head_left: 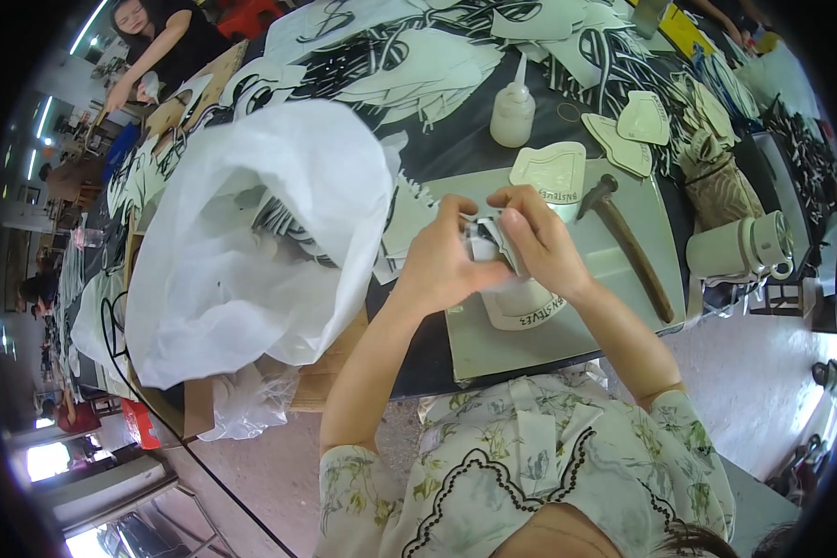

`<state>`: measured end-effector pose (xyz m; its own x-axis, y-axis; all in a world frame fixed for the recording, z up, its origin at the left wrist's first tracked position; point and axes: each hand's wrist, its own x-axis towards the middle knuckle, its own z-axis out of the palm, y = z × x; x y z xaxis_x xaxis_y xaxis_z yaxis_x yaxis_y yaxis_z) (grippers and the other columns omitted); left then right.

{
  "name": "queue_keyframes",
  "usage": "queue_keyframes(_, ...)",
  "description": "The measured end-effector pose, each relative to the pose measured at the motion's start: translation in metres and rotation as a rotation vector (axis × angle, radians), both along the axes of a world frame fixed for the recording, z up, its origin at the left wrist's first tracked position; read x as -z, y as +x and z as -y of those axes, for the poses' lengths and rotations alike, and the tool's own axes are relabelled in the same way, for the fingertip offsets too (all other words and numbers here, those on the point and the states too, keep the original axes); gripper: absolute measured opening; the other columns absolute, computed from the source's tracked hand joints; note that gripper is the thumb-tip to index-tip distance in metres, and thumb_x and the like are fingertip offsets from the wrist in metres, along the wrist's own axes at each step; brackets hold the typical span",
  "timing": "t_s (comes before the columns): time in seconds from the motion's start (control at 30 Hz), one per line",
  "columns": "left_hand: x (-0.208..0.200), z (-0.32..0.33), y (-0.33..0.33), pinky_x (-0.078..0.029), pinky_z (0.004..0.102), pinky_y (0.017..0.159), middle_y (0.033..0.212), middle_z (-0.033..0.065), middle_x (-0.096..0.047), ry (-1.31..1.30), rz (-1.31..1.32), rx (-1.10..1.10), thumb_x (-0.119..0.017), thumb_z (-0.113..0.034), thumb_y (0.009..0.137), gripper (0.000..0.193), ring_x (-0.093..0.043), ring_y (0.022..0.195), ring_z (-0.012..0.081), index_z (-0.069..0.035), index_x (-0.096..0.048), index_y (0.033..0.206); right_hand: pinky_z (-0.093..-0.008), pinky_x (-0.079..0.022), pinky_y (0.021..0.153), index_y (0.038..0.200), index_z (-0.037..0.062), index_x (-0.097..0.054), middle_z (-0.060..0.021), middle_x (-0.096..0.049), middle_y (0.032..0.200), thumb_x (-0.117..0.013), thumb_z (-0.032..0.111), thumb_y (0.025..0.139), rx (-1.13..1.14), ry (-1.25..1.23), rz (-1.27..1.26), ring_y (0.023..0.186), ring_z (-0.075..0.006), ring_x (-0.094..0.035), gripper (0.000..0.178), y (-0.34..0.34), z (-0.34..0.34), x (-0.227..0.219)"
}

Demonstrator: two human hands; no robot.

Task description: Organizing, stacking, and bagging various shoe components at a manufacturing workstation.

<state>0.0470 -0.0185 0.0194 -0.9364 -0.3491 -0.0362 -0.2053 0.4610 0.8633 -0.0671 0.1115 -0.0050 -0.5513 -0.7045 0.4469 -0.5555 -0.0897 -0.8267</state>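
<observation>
Both hands meet above a grey-green board (pixel 614 279). My left hand (pixel 442 256) and my right hand (pixel 544 244) are closed round a small white piece with dark edges (pixel 484 244), blurred and partly covered by the fingers. Beneath them on the board lies a curved cream piece with dark lettering (pixel 521 307). A similar lettered cream piece (pixel 549 172) rests just beyond my right hand. To the right of that hand, a hammer (pixel 634 246) with a wooden handle lies on the board. White cut pieces (pixel 407 228) are beside my left hand.
A large open white bag (pixel 251 344) holding dark-edged pieces stands at the left. Beyond the board are a squeeze bottle (pixel 512 116), more cream pieces (pixel 644 118) and piles of white cut pieces (pixel 418 74). A white flask (pixel 735 249) lies right. Another person (pixel 172 42) works far left.
</observation>
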Motion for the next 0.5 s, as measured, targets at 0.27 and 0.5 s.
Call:
queue_keyframes(0.27, 0.031, -0.004, -0.023, -0.049, 0.0342, 0.067, 0.085, 0.0156, -0.066, 0.281, -0.057, -0.092, -0.072, -0.016, 0.065, 0.046, -0.065, 0.074, 0.0276, 0.002, -0.054, 0.104, -0.0307, -0.046, 0.083, 0.123, 0.0006, -0.049, -0.0132, -0.058, 0.107, -0.046, 0.028, 0.100, -0.089, 0.087, 0.293, 0.091, -0.0205, -0.058, 0.037, 0.000, -0.002, 0.002)
queue_keyframes(0.5, 0.034, -0.026, -0.014, -0.049, 0.0316, 0.065, 0.083, 0.0118, -0.065, 0.176, -0.017, -0.217, -0.065, -0.016, 0.073, 0.046, -0.064, 0.072, 0.0228, -0.002, -0.053, 0.115, -0.0389, -0.049, 0.081, 0.124, -0.0012, -0.051, -0.0204, -0.065, 0.098, -0.048, 0.059, 0.090, -0.142, 0.382, 0.390, 0.090, -0.0301, -0.064, 0.069, -0.016, -0.007, 0.020)
